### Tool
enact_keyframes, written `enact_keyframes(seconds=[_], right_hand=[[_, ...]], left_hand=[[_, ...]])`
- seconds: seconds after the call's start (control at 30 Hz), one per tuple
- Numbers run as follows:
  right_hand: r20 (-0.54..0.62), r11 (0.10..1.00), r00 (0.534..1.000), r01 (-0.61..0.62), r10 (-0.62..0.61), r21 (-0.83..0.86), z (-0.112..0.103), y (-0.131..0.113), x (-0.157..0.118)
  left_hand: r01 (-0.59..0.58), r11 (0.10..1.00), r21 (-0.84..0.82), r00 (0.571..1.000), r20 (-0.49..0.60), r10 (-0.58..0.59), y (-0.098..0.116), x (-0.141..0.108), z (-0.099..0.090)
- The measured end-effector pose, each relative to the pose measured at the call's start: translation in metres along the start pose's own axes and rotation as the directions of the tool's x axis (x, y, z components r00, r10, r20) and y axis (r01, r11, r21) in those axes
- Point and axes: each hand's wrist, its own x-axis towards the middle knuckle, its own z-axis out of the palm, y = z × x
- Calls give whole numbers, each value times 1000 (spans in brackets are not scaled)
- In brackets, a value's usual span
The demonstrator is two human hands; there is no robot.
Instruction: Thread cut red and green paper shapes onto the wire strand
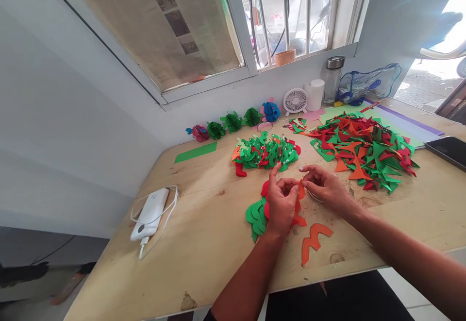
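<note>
My left hand (284, 203) is closed in a pinch on an orange paper cutout (301, 192), just above the table. My right hand (325, 188) meets it from the other side, its thumb and fingertips closed at the upper edge of the same cutout. Beneath and beside my left hand lie green paper cutouts (257, 218) and red cutouts (265, 188), partly hidden by the hand. A wavy orange paper cutout (315, 242) rests flat nearer to me. Behind my hands sits a heap of small green and red folded pieces (267, 150).
Green, red and orange paper scraps (367, 148) are piled to the right, beside a phone (449, 150). A power bank (150, 214) with a cable lies left. Along the wall stand honeycomb paper figures (233, 122), a small fan (295, 101) and a glass bottle (332, 80).
</note>
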Motion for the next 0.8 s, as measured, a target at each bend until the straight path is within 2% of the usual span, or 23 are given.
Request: enact_keyframes(seconds=[0.3,0.57,0.7,0.8], right_hand=[[-11,1000,1000,26,-26,-7,1,2,-1],[-18,1000,1000,26,-26,5,0,-2,-2],[-62,997,997,45,-49,-56,-3,-6,-3],[-13,987,998,55,-58,-153,-3,-9,-5]], left_hand=[[48,999,9,999,8,-48,-1,0,-1],[38,999,-9,999,-10,-38,4,0,-1],[53,999,14,998,-42,-52,9,2,-4],[45,998,32,998,-36,-44,10,3,-5]])
